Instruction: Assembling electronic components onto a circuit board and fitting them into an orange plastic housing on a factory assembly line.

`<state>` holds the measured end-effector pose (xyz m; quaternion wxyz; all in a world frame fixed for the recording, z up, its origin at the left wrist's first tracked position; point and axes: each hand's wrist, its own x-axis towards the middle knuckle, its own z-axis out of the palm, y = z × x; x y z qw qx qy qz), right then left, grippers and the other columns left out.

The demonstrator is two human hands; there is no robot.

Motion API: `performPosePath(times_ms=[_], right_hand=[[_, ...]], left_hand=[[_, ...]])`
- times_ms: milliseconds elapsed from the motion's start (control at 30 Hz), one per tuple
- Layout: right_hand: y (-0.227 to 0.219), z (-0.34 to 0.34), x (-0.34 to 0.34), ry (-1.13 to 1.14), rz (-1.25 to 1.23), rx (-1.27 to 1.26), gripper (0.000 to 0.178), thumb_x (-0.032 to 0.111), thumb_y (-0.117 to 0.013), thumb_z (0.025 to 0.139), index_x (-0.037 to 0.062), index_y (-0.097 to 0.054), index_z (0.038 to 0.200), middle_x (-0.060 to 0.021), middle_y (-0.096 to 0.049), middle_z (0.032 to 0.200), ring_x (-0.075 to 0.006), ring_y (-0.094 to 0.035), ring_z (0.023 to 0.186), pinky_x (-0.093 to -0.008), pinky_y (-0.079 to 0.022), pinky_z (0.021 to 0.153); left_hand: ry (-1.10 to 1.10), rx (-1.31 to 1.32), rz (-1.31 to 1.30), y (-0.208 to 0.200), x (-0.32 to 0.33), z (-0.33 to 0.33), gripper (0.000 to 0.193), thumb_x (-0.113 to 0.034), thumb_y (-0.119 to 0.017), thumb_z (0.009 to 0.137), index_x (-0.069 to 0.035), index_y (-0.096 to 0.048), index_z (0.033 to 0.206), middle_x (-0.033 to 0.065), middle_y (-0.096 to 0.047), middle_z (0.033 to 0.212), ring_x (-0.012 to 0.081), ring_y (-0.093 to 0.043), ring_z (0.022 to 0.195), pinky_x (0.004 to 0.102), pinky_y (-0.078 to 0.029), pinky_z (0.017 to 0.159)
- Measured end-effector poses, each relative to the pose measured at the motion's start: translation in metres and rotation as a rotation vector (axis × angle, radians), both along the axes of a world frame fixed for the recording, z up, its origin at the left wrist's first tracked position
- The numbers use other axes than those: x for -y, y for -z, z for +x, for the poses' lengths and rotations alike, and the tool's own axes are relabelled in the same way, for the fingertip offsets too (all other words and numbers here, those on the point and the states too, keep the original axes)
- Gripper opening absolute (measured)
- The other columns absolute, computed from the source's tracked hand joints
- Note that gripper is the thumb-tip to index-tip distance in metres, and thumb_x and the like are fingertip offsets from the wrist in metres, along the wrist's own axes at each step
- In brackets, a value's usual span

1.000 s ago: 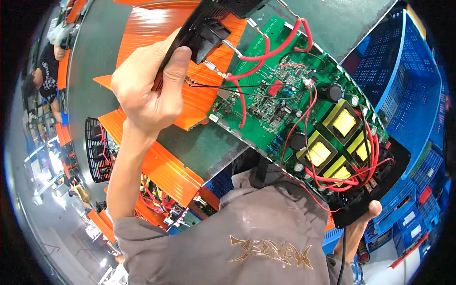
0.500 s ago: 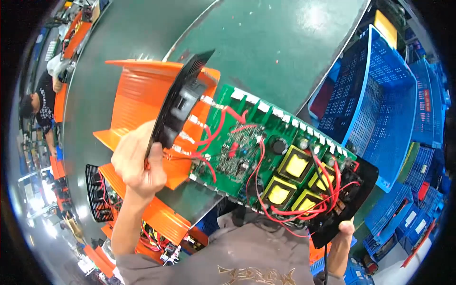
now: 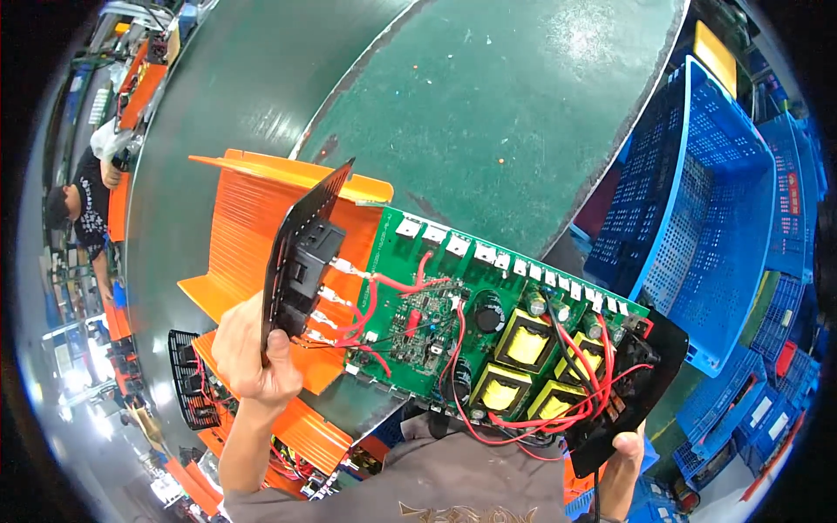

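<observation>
My left hand (image 3: 253,359) is closed round the lower edge of a black slotted end panel (image 3: 281,253), its thumb on the inner side. Black sockets (image 3: 316,253) on that panel join by red wires (image 3: 373,301) to a green circuit board (image 3: 390,253). Several yellow-topped transformers (image 3: 500,392) crowd the board's right half. At the right end a second black end panel (image 3: 664,366) has its lower corner gripped by my right hand (image 3: 623,458), whose fingers are partly hidden. Behind the left panel lies a ribbed orange housing (image 3: 248,218); the board's left end overlaps it in view.
A green-topped bench (image 3: 523,96) spreads ahead. Blue perforated crates (image 3: 711,227) stand on the right. At lower left are another orange housing (image 3: 314,423) with wiring and a black grille panel (image 3: 185,375). Across the far left, a co-worker (image 3: 87,205) handles orange parts.
Both hands still hold the end panels. The left panel and the board's left end have dropped lower in view, and the panel has turned to show more of its sockets. The view has shifted slightly.
</observation>
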<state>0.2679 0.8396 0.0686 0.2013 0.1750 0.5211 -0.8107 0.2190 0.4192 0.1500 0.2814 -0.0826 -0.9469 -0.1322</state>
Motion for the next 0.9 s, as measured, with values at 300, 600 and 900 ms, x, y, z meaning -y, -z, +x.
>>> performPosePath(times_ms=[300, 600, 900], right_hand=[[-0.005, -0.004, 0.005, -0.035, 0.038, -0.002, 0.112, 0.045, -0.083, 0.057, -0.0027, -0.024, 0.14, -0.014, -0.042, 0.132, -0.0272, -0.046, 0.118, -0.0417, -0.038, 0.099], [-0.011, 0.003, 0.001, 0.003, 0.099, 0.023, 0.114, 0.046, -0.083, 0.057, -0.0024, -0.024, 0.14, -0.014, -0.042, 0.133, -0.027, -0.045, 0.119, -0.0416, -0.037, 0.1], [-0.022, -0.028, 0.026, -0.015, 0.141, 0.062, 0.115, 0.048, -0.084, 0.056, -0.002, -0.024, 0.14, -0.014, -0.041, 0.133, -0.0269, -0.045, 0.12, -0.0416, -0.036, 0.102]], left_hand=[[0.017, 0.006, -0.016, -0.002, 0.001, 0.004, 0.029, -0.014, -0.052, 0.091, 0.013, -0.062, 0.091, 0.0209, -0.065, 0.084, 0.0337, -0.063, 0.07, 0.0387, -0.049, 0.063], [-0.004, 0.017, 0.002, -0.002, 0.0, 0.007, 0.03, -0.016, -0.052, 0.091, 0.013, -0.062, 0.09, 0.0203, -0.064, 0.084, 0.0332, -0.063, 0.07, 0.0388, -0.049, 0.064], [-0.115, 0.092, 0.071, -0.006, -0.006, 0.002, 0.028, -0.016, -0.054, 0.089, 0.01, -0.063, 0.097, 0.0216, -0.065, 0.092, 0.0362, -0.063, 0.082, 0.0404, -0.049, 0.076]])
